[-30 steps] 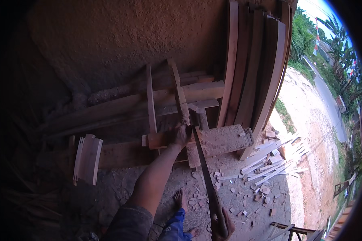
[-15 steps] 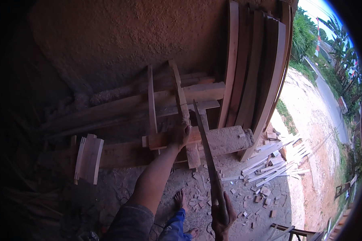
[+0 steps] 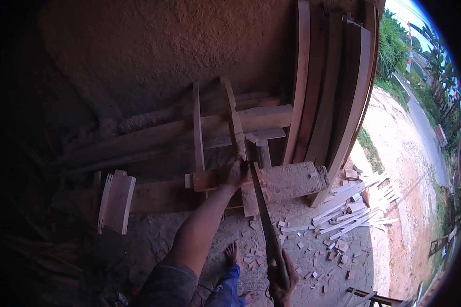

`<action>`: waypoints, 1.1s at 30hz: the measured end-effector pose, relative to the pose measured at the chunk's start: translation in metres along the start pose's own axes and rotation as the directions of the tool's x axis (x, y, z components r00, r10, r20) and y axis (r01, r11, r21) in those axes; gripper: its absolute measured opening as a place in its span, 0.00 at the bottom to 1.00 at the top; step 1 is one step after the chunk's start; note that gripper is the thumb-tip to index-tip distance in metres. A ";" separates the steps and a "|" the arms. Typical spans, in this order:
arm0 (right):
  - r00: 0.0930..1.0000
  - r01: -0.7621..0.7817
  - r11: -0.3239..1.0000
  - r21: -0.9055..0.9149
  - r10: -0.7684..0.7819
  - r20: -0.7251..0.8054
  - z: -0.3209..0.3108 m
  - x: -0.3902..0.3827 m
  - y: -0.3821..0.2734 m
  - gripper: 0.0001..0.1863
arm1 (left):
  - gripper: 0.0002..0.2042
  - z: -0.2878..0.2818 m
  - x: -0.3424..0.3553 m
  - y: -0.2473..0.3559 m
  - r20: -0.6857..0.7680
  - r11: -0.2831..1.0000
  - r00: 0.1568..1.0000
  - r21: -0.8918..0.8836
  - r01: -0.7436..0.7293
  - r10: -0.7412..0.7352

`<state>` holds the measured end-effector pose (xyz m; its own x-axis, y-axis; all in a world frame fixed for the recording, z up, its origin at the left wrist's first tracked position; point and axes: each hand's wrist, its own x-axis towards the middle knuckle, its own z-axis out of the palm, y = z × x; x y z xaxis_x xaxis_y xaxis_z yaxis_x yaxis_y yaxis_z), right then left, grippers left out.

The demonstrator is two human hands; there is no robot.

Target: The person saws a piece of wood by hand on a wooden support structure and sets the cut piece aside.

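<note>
My left hand (image 3: 235,173) is closed around the right part of a short reddish-brown wood piece (image 3: 208,179), pressing it down on a thick dusty beam (image 3: 289,180). In my right hand (image 3: 287,279), at the lower middle, is the handle of a handsaw (image 3: 264,212). Its long narrow blade points away from me, and its far end lies just right of my left fingers, by the end of the wood piece. Whether the teeth touch the wood cannot be made out. A narrow upright slat (image 3: 232,115) rises beyond my left hand.
Long boards (image 3: 325,92) lean against the rough wall at the right. Offcuts and thin strips (image 3: 351,212) litter the ground below them. A grooved light wood piece (image 3: 117,202) leans on the beam at the left. My bare foot (image 3: 233,253) stands below the beam.
The saw's far end has come back toward me and now sits close beside my left hand. My left hand keeps its hold on the wood piece. The view has shifted slightly.
</note>
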<state>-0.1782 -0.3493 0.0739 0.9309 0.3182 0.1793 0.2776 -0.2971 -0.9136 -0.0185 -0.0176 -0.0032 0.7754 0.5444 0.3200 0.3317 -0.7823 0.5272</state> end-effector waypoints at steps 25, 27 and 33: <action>0.996 -0.013 0.988 -0.154 0.026 0.083 -0.026 -0.028 0.019 0.26 | 0.14 0.011 0.003 -0.010 -0.010 0.997 1.000 0.080 -0.007 0.008; 0.997 0.065 0.989 -0.132 -0.058 0.058 -0.010 0.003 0.007 0.28 | 0.13 0.020 0.003 -0.017 -0.010 0.997 0.999 0.068 -0.041 0.042; 0.999 -0.042 0.996 0.083 0.040 0.031 0.023 0.038 0.016 0.28 | 0.13 0.027 0.005 -0.033 -0.042 0.990 0.994 0.108 -0.093 0.098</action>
<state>-0.1438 -0.3215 0.0582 0.9334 0.3340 0.1316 0.2174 -0.2341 -0.9476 -0.0112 0.0030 -0.0403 0.7811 0.4773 0.4026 0.3142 -0.8576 0.4072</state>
